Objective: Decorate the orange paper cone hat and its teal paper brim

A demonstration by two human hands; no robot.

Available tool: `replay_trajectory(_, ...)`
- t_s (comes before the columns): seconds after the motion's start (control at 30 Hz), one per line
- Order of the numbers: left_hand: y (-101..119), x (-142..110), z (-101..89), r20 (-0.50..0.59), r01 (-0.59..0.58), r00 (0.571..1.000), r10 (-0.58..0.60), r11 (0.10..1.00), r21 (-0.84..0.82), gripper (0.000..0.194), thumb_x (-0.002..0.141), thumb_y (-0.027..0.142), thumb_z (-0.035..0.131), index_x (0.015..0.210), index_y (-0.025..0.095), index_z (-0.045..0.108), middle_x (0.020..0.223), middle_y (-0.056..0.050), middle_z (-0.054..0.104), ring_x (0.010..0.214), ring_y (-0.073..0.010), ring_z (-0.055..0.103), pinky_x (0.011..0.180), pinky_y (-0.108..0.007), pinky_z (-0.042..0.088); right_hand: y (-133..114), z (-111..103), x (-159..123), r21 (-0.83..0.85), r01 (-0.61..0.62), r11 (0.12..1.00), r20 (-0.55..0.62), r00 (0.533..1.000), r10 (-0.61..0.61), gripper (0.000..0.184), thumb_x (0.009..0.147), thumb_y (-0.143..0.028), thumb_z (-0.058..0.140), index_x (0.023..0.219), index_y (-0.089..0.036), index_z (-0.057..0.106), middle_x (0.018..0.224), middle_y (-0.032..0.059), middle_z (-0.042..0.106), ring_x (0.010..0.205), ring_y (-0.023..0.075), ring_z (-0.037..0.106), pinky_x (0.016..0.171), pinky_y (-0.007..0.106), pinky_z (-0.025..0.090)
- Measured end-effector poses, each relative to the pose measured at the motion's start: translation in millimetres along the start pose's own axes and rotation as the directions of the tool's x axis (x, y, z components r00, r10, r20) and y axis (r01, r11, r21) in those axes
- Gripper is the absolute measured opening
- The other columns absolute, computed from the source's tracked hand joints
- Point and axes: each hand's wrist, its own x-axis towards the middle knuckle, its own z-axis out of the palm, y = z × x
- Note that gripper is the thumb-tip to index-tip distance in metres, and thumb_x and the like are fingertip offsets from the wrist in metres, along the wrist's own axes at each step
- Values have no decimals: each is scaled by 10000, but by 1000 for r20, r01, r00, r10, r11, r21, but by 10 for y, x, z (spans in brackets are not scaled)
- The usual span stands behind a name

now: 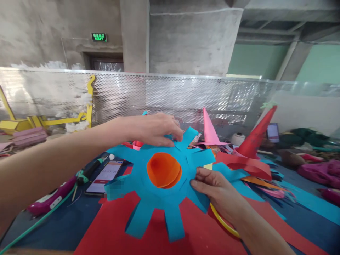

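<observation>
A blue paper ring with strip-like petals (159, 203) is held up in front of me, flower-shaped, with several strips bent or folded. Through its middle shows the hollow of an orange paper cone (162, 168). My left hand (159, 129) reaches over the top edge, its fingers curled down on a blue strip there. At the right side of the ring, my right hand (212, 184) pinches the blue paper between thumb and fingers. Large red paper (106, 230) lies beneath, and a yellow curved handle or band (225, 225) shows below my right hand.
At left lie a purple glue gun (53, 198) with a green cord and a phone (103, 177). A pink cone hat (209, 129) and a red cone (256, 136) stand behind. Paper scraps (273, 189) lie right. A perforated metal panel (164, 92) closes the back.
</observation>
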Motion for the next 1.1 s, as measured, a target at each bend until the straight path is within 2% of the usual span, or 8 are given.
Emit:
replay_trajectory(0.1,11,57,9,6,-22,1000,22,1000,15,231,915,286,565,1112,252,680,1036,-54,701,970,-226,602,837,-342,394,-18,8,-3,-21,-2,1000,14,1000,2,246,729,-382,831,811,-195,695,735,4,652,699,162,605,733,334,515)
replay_trajectory(0.23,17,129,13,50,24,998,-25,999,31,175,891,280,601,1041,284,693,885,-11,718,871,-208,608,804,-346,366,-53,20,-5,-64,14,998,17,1000,-13,223,751,-388,814,830,-207,710,743,7,649,712,171,608,747,344,516)
replay_trajectory(0.4,-18,158,32,66,46,997,-47,999,13,148,908,268,580,944,296,721,900,0,736,934,-212,615,898,-384,307,-71,18,2,-54,21,998,34,999,-19,198,762,-381,804,848,-224,717,759,11,669,711,179,622,762,358,521)
replay_trajectory(0.57,-58,154,81,59,15,998,-15,1000,-7,209,939,260,514,905,287,718,861,16,739,846,-184,617,916,-378,291,-54,4,-7,-57,16,998,55,998,-13,204,790,-380,781,867,-208,703,786,21,679,732,187,630,768,364,520)
replay_trajectory(0.8,57,174,68,63,65,996,-66,998,18,215,964,222,480,871,230,674,857,0,722,756,-159,576,881,-375,298,-60,-6,-37,-48,18,999,3,1000,-18,213,767,-365,804,816,-210,667,706,-21,604,657,140,547,689,301,479)
replay_trajectory(0.97,64,198,73,66,112,992,-111,994,-18,225,955,234,470,871,231,679,840,-9,716,739,-166,570,791,-341,336,-68,-3,-56,-35,-9,999,0,1000,9,245,765,-373,803,783,-206,624,729,-11,610,676,153,566,688,307,489)
replay_trajectory(1.1,42,204,79,59,104,993,-102,994,-31,208,940,225,478,889,242,679,847,-9,718,739,-171,577,760,-331,351,-77,-10,-54,-7,-26,1000,-35,999,26,282,753,-369,817,758,-199,592,722,-21,598,657,132,565,658,277,487)
